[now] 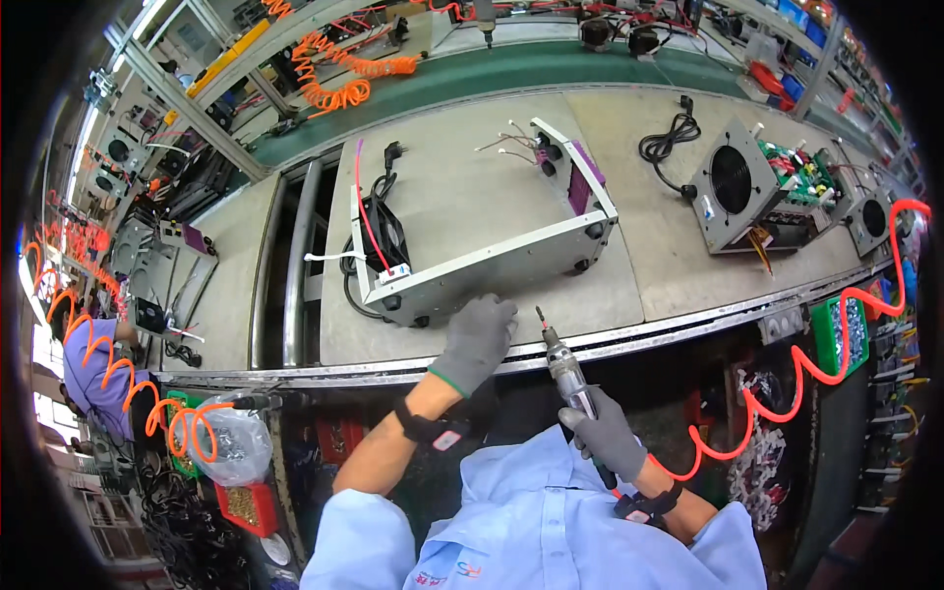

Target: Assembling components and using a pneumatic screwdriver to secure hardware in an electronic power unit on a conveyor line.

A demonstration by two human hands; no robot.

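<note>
Gloved hands at a grey metal chassis on the bench.

The left hand (479, 337) rests, fingers curled, on the near edge of the open grey sheet-metal chassis (489, 258) on the grey bench (639, 265); the right hand's (608, 435) grip is wrapped around a silver pneumatic screwdriver (567, 369), tip up, just beside it.

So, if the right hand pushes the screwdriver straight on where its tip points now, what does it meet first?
Probably the near side wall of the grey metal chassis. The right hand aims the pneumatic screwdriver up and slightly left, toward that wall beside the left hand. Depth is unclear.
</note>
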